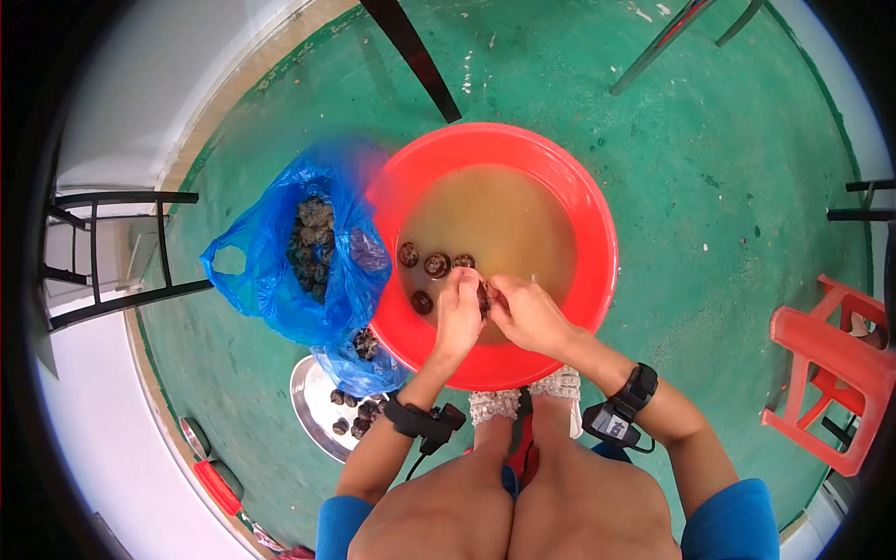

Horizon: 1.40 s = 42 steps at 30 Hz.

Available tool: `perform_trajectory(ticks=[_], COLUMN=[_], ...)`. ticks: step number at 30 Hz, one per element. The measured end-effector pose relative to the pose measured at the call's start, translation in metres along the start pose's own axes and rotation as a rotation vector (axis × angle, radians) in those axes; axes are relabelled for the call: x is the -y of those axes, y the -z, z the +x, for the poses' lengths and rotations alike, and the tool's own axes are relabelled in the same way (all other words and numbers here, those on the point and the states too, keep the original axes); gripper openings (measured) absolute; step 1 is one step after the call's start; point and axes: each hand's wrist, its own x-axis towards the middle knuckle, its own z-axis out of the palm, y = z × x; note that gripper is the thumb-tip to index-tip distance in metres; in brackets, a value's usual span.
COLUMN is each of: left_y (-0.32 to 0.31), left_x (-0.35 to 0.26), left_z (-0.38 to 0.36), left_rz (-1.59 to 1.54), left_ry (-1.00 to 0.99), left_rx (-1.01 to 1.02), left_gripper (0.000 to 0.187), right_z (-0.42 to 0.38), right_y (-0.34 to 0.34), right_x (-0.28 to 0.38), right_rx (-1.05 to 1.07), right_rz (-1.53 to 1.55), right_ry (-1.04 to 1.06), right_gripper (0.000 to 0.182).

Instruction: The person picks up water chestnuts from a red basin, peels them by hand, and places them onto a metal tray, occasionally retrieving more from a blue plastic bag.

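Over the near part of a large red basin [590, 224], my left hand [459, 313] is closed on a dark brown round piece [483, 301]. My right hand [527, 313] meets it from the other side, its fingers pinched at the same piece. The fingers hide much of it, and I cannot make out its kind. Cloudy yellowish water [495, 215] fills the basin's bottom. Beside my left hand, several similar brown round pieces [437, 265] with pale markings lie in the water.
Left of the basin stands an open blue plastic bag [271, 303] of grey-brown lumps [315, 229]. A smaller blue bag [359, 373] rests by a metal tray [308, 415] holding dark pieces [341, 427]. A red stool [826, 350] is at right; a black table leg [420, 65] stands behind the basin.
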Motion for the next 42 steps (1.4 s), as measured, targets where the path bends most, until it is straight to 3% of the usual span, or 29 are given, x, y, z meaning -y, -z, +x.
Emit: perform_trajectory(ticks=[1, 3, 7, 9, 11, 13, 15, 17, 21, 24, 27, 30, 35, 38, 40, 42], left_y=[0.0, 0.001, -0.001, 0.0, 0.013, 0.032, 0.033, 0.027, 0.021, 0.014, 0.015, 0.011, 0.008, 0.0, -0.003, -0.004], left_x=[0.001, 0.002, -0.003, 0.006, 0.035, 0.012, 0.002, -0.002, 0.002, -0.002, 0.001, -0.005, -0.011, -0.006, -0.005, -0.011], left_z=[0.001, 0.002, 0.001, 0.006, 0.03, 0.026, 0.019, 0.015, 0.009, 0.007, 0.006, 0.001, 0.0, -0.001, -0.001, -0.002], left_rz=[0.0, 0.236, 0.17, 0.384, 0.405, -0.164, -0.471, -0.585, -0.51, -0.45, -0.301, -0.225, -0.118, 0.133, 0.341, 0.409], left_ry=[0.001, -0.192, -0.056, -0.281, -0.402, 0.27, 0.334, 0.334, 0.252, 0.2, 0.171, 0.169, 0.165, 0.005, -0.253, -0.304], left_rx=[-0.001, -0.052, -0.029, -0.111, -0.283, -0.104, 0.028, 0.146, 0.195, 0.139, 0.225, 0.17, 0.195, 0.048, -0.048, -0.107], left_gripper=[0.024, 0.026, 0.027, 0.028, 0.03, 0.025, 0.021, 0.019, 0.021, 0.022, 0.024, 0.024, 0.028, 0.03, 0.029, 0.029], right_z=[-0.001, -0.001, 0.0, -0.002, -0.008, -0.008, 0.0, 0.004, 0.003, 0.001, 0.002, 0.004, 0.003, 0.0, -0.002, -0.004], right_y=[0.0, -0.001, -0.002, 0.0, 0.002, -0.004, -0.001, 0.0, 0.003, -0.001, 0.005, 0.012, 0.007, 0.002, 0.001, 0.0], right_x=[-0.001, -0.003, -0.009, -0.004, 0.014, 0.016, 0.01, 0.004, 0.007, 0.003, 0.004, 0.01, -0.005, -0.007, -0.006, -0.003], right_rx=[-0.002, -0.001, 0.048, 0.037, 0.14, 0.153, -0.008, -0.019, -0.049, -0.088, 0.011, 0.061, 0.061, -0.01, -0.055, -0.073], right_rz=[-0.008, -0.016, 0.082, 0.086, 0.27, 0.177, 0.234, 0.214, 0.132, -0.188, -0.362, -0.393, -0.22, -0.098, -0.053, 0.077], right_ry=[0.006, 0.011, -0.054, -0.038, 0.002, 0.036, 0.0, -0.078, 0.018, 0.223, 0.187, 0.279, 0.3, 0.257, 0.218, 0.15], right_gripper=[0.01, 0.01, 0.01, 0.009, 0.008, 0.007, 0.008, 0.012, 0.023, 0.017, 0.014, 0.009, 0.006, 0.008, 0.011, 0.012])
